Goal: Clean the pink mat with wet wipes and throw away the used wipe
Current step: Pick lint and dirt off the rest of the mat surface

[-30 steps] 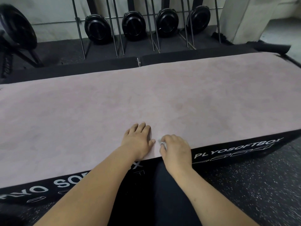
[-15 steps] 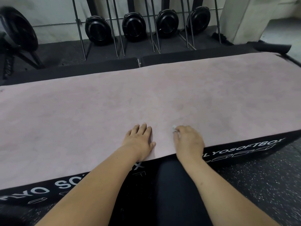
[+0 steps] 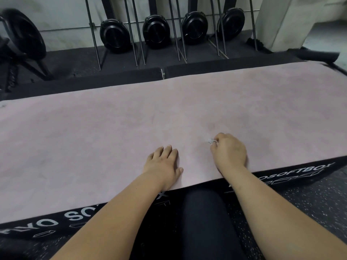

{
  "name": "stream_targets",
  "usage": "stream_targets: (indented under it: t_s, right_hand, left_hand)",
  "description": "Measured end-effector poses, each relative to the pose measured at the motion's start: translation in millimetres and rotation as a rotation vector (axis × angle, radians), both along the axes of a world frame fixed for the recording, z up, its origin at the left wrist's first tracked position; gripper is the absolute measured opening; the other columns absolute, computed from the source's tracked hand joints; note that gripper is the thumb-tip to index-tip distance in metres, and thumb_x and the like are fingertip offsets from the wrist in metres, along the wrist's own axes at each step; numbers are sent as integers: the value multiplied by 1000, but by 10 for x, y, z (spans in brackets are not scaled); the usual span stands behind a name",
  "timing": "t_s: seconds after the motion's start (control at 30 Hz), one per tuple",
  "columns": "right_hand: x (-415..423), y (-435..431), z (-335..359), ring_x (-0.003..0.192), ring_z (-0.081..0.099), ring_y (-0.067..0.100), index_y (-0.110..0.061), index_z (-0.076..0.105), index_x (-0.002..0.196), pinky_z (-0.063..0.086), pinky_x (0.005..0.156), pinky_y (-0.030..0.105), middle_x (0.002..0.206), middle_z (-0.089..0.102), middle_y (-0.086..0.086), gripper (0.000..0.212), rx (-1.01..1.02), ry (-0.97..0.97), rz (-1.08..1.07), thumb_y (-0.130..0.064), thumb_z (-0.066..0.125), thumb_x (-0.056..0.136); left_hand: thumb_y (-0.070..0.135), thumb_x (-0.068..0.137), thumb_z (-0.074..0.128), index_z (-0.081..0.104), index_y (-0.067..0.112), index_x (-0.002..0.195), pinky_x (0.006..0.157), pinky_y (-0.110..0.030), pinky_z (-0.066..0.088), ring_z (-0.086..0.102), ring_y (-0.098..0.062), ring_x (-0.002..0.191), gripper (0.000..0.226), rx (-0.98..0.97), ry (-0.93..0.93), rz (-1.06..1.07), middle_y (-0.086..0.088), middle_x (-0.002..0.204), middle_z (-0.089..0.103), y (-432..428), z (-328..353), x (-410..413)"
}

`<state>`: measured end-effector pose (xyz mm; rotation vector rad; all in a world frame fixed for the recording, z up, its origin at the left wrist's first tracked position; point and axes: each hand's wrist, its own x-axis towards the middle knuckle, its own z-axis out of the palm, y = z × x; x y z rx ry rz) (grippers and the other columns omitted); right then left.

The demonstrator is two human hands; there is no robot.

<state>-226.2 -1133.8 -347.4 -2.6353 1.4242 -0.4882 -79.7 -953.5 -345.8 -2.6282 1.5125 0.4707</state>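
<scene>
The left hand [image 3: 162,166] lies flat, palm down, with its fingers straight on the mat [image 3: 93,137], close to the near edge. The right hand [image 3: 230,152] is just beside it and apart from it. Its fingers are curled round a small crumpled white wipe [image 3: 211,141] and hold it against the mat; only a scrap of the wipe shows at the knuckles.

The mat is pink and mottled and covers the top of a long black box [image 3: 56,222] with white lettering on its front. A dark-clad leg [image 3: 204,212] stands against that front, between the forearms. The floor [image 3: 309,203] is dark and speckled. Behind the box, black discs [image 3: 114,35] lean at a pale wall among thin metal rods [image 3: 94,44], and a pale pillar [image 3: 281,21] rises at the upper right.

The mat's near edge runs along the box's front edge. Past its far edge there is a strip of black padding with a seam [image 3: 163,74]. On the left the mat runs out of view, and its right end reaches the upper right. Broad pink surface stretches left of the left hand, beyond both hands and right of the right hand.
</scene>
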Motion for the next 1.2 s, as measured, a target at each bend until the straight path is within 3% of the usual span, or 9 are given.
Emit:
stream_targets:
  t_s: [0.1, 0.2, 0.37, 0.53, 0.67, 0.77, 0.93, 1.07, 1.2]
  right_hand:
    - [179, 199, -41, 76, 62, 30, -18, 71, 96, 46, 68, 37, 87, 66, 5, 14, -8, -35, -5, -23, 59, 92]
    - [385, 576, -138, 76, 61, 25, -21, 69, 95, 45, 70, 36, 84, 65, 0, 8, -8, -36, 147, -25, 64, 90]
    - [397, 637, -149, 74, 60, 21, -26, 68, 90, 42, 69, 37, 80, 63, -6, 8, -74, -22, 348, -34, 67, 89]
    - [224, 67, -22, 77, 56, 25, -24, 70, 92, 35, 69, 37, 84, 66, -1, 12, -59, 12, 105, -32, 62, 92]
    - [277, -19, -17, 78, 60, 30, -21, 70, 93, 41, 70, 38, 84, 67, 3, 11, -24, -15, -4, -28, 62, 92]
    - [539, 357, -106, 79, 63, 29, -22, 71, 92, 47, 72, 38, 83, 68, 1, 8, -31, -41, 121, -27, 65, 89]
    - [649, 627, -139, 75, 60, 23, -25, 68, 85, 41, 69, 38, 76, 63, -5, 10, -47, -13, 334, -30, 61, 92]
    - [543, 200, -101, 79, 60, 25, -25, 68, 85, 38, 72, 38, 80, 65, -3, 8, -102, -2, 179, -33, 70, 86]
    - [379, -199, -35, 86, 61, 28, -24, 66, 93, 36, 73, 38, 88, 67, 1, 12, -38, 4, -12, -33, 59, 94]
  left_hand:
    - [65, 100, 43, 21, 29, 162, 126, -47, 20, 10, -25, 158, 74, -34, 6, -3, 6, 173, 12, -34, 50, 40]
    - [68, 95, 50, 33, 32, 154, 119, -46, 30, 24, -25, 150, 72, -61, 6, -19, 9, 165, 27, -43, 82, 115]
    - [61, 102, 41, 44, 32, 142, 107, -42, 38, 37, -24, 134, 50, -111, -35, 22, 9, 147, 43, -85, 21, 137]
    - [55, 105, 37, 47, 31, 136, 101, -41, 38, 41, -25, 128, 41, -169, -97, 47, 9, 140, 46, -105, -65, 97]
    - [51, 107, 35, 50, 30, 131, 98, -39, 40, 43, -25, 122, 35, -207, -99, 66, 9, 134, 50, -124, -85, 118]
    - [42, 109, 33, 55, 28, 124, 91, -38, 42, 47, -26, 112, 29, -247, -101, 106, 7, 125, 55, -174, -56, 104]
    - [27, 105, 40, 54, 27, 126, 87, -35, 43, 50, -25, 112, 25, -230, -120, 123, 6, 124, 55, -201, -19, 104]
    - [38, 109, 35, 57, 25, 119, 86, -37, 41, 50, -26, 108, 28, -280, -163, 100, 5, 119, 57, -148, -121, 142]
    - [40, 108, 37, 62, 25, 113, 83, -35, 40, 50, -24, 101, 30, -351, -204, 76, 8, 112, 60, -142, -239, 179]
